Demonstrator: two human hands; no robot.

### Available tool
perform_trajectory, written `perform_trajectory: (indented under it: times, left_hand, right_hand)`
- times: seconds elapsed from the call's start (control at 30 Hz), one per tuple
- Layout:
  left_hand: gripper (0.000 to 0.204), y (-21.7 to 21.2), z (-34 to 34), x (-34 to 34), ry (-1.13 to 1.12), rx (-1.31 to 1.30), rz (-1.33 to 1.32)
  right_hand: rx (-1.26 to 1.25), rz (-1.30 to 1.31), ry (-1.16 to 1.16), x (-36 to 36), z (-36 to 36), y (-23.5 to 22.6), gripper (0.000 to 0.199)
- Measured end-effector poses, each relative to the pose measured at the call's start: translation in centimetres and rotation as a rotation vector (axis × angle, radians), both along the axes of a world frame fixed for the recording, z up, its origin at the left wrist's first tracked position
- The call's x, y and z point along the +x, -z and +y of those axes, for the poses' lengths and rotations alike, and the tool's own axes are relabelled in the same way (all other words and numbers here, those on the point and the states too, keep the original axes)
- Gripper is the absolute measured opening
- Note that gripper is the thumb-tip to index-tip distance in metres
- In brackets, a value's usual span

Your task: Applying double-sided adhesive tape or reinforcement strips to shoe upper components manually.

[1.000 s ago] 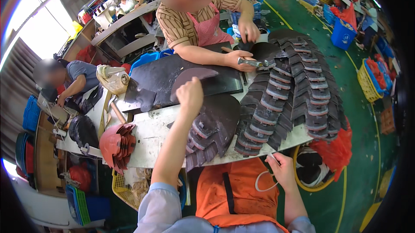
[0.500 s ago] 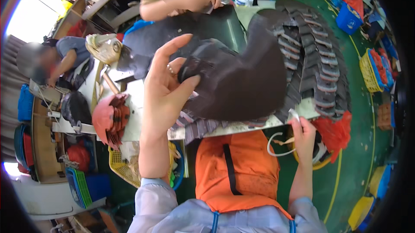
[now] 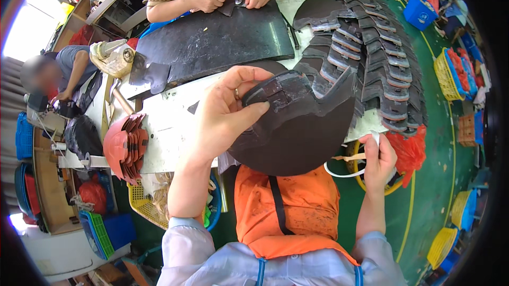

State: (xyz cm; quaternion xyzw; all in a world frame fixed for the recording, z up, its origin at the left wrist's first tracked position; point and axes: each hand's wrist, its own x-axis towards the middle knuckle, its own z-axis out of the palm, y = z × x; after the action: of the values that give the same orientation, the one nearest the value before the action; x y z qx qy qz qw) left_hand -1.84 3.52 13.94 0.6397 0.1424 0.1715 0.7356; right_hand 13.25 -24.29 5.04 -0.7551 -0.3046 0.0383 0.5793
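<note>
Panel — dark, curved — hangs over the table's near edge, its upper left corner gripped between the left hand's thumb and fingers. Pinching firmly there should steady it; the right hand, closed on a white strip, best stays clear. Beyond lie overlapping rows.

I see a lane over the bare white tabletop between the fanned stack of dull-red curved pieces and the left hand; rightward, the held-up dark rounded panel and overlapping black pieces block passage.
</note>
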Motion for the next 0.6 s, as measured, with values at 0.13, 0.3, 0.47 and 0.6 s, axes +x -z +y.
perform_trajectory:
  times: [0.13, 0.3, 0.47, 0.6]
  left_hand:
    - [0.037, 2.8, -0.1, 1.2, 0.125, -0.069, 0.117]
    - [0.03, 11.3, -1.3, 3.4, 0.129, 0.735, 0.419]
    - [0.03, 12.7, -2.6, 4.6, 0.025, 0.689, 0.277]
    - [0.044, 13.2, -1.3, 4.9, 0.2, 0.373, 0.3]
  right_hand:
    - [0.064, -0.089, -0.211, -1.1, 1.9, -2.2, 0.02]
    - [-0.248, -0.218, -0.536, 0.2, 7.0, -0.5, 0.022]
    - [-0.415, -0.347, -0.606, 3.0, 9.3, 1.7, 0.027]
    - [-0.466, -0.321, -0.642, 3.9, 10.3, 1.8, 0.03]
